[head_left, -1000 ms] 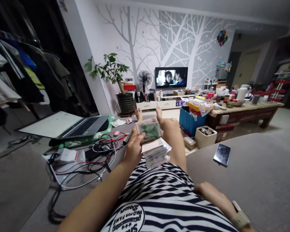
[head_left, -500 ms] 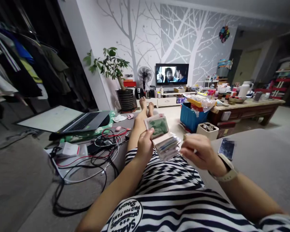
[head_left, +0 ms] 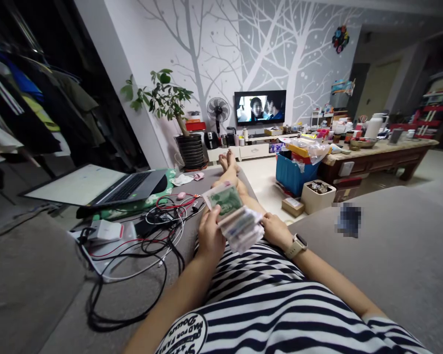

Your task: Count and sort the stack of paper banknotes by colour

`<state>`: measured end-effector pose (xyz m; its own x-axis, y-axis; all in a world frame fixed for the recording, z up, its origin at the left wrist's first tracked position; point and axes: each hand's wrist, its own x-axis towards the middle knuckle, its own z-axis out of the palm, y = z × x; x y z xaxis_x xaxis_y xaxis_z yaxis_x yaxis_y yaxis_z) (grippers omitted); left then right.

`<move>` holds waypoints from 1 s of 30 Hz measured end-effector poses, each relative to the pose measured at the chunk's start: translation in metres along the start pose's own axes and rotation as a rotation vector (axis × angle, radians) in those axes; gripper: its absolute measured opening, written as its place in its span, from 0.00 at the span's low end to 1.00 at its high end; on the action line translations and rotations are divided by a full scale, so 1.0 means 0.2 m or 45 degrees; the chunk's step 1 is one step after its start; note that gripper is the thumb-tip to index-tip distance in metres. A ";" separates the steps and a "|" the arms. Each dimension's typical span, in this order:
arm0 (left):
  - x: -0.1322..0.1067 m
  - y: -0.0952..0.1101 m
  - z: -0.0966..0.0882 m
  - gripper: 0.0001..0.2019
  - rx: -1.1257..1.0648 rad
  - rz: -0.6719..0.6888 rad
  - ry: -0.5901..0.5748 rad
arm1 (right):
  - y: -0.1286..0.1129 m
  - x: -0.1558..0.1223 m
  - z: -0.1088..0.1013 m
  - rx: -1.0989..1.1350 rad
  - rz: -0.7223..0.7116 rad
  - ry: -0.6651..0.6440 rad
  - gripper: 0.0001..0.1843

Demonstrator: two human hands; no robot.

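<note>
A bundle of banknotes (head_left: 241, 231) is in my left hand (head_left: 211, 235), whose thumb presses on its left side. At the top a green banknote with a portrait (head_left: 225, 201) stands up, while the lower notes are folded over and fanned, their edges blurred. Against the right edge of the bundle is my right hand (head_left: 276, 230), fingers curled inward and a watch (head_left: 298, 244) on the wrist. Its fingertips are partly hidden, so whether they pinch a note does not show. Both hands are above my lap in striped clothing (head_left: 258, 295).
An open laptop (head_left: 133, 184) and tangled cables (head_left: 162, 236) lie on the sofa to the left. At the right is a pixelated dark object (head_left: 349, 220). Beyond stand a blue bin (head_left: 295, 172), a white box (head_left: 313, 199), a small carton (head_left: 293, 206) and a cluttered table (head_left: 384, 147).
My right hand has moved left and closer to the notes, turning over. The left hand and the notes have shifted slightly left. My feet have crossed.
</note>
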<state>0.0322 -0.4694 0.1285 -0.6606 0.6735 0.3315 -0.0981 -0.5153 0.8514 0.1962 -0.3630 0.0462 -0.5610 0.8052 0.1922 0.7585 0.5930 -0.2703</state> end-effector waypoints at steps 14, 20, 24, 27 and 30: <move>-0.03 0.01 0.16 0.14 -0.211 -0.334 -0.034 | -0.11 0.77 -0.38 -0.054 0.153 0.456 0.30; -0.04 0.00 0.13 0.14 -0.227 -0.360 -0.064 | 0.11 0.56 -0.18 0.086 0.455 0.126 0.23; -0.07 -0.08 0.11 0.14 -0.233 -0.438 -0.139 | 0.27 0.39 -0.01 0.166 0.502 -0.018 0.17; -0.07 -0.09 0.12 0.14 -0.256 -0.456 -0.193 | 0.26 0.40 -0.08 0.239 0.455 0.055 0.23; -0.06 -0.02 0.15 0.14 -0.258 -0.448 -0.222 | 0.11 0.34 -0.27 0.606 0.183 0.421 0.22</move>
<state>0.0619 -0.4600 0.1334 -0.4268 0.8971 0.1141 -0.4500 -0.3201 0.8337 0.1919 -0.2945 0.1042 -0.2725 0.8816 0.3855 0.5444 0.4716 -0.6937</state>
